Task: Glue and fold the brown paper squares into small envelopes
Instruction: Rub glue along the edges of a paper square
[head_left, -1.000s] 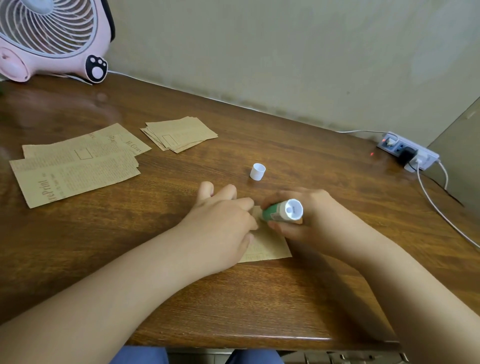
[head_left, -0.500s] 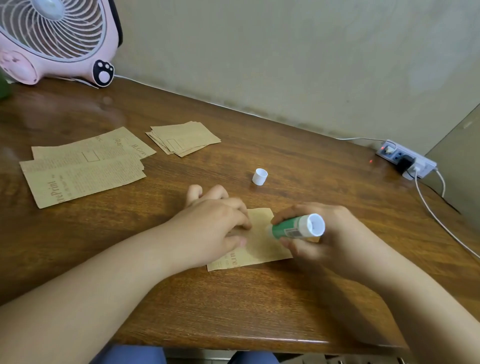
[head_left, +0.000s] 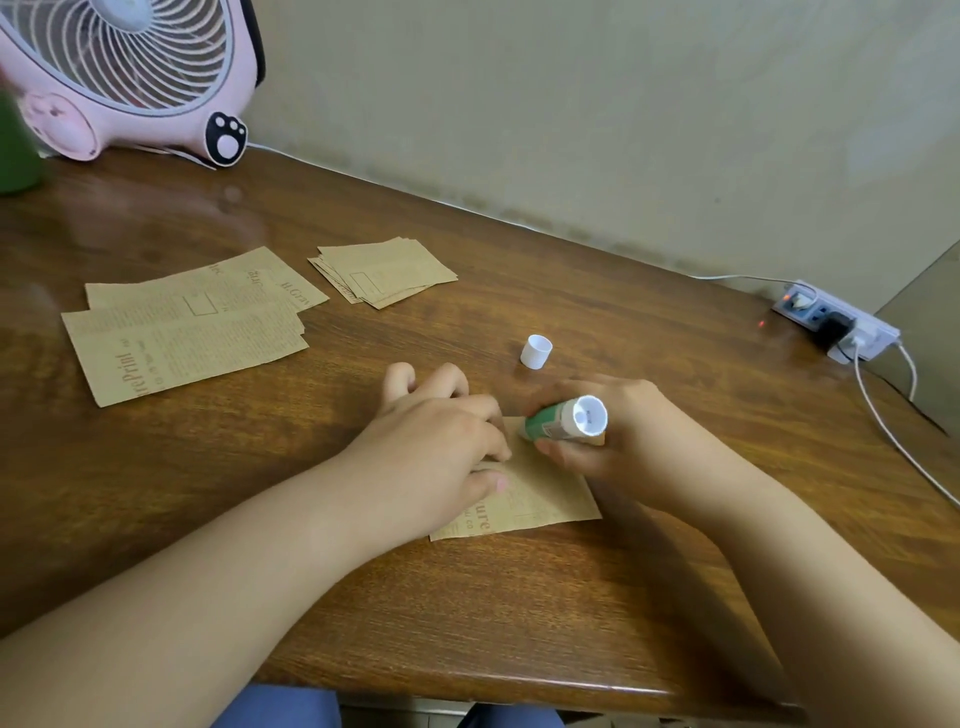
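Observation:
A brown printed paper square (head_left: 545, 499) lies on the wooden table (head_left: 467, 613) in front of me. My left hand (head_left: 436, 441) rests on its left part, fingers and thumb pressing the paper down. My right hand (head_left: 623, 436) grips a green glue stick (head_left: 563, 420), its tip pointing left and down onto the paper's upper edge, next to my left fingers. The stick's white cap (head_left: 535, 352) stands on the table just beyond my hands. A stack of small brown squares (head_left: 384, 270) lies further back.
Larger printed brown sheets (head_left: 187, 332) lie at the left. A pink fan (head_left: 119, 78) and a green object (head_left: 18, 150) stand at the back left. A power strip (head_left: 836, 327) with white cables (head_left: 893, 431) sits at the right edge.
My right hand has slid the glue stick along the paper's upper edge, first rightward, then back left toward my left fingers. The left hand keeps holding the paper down.

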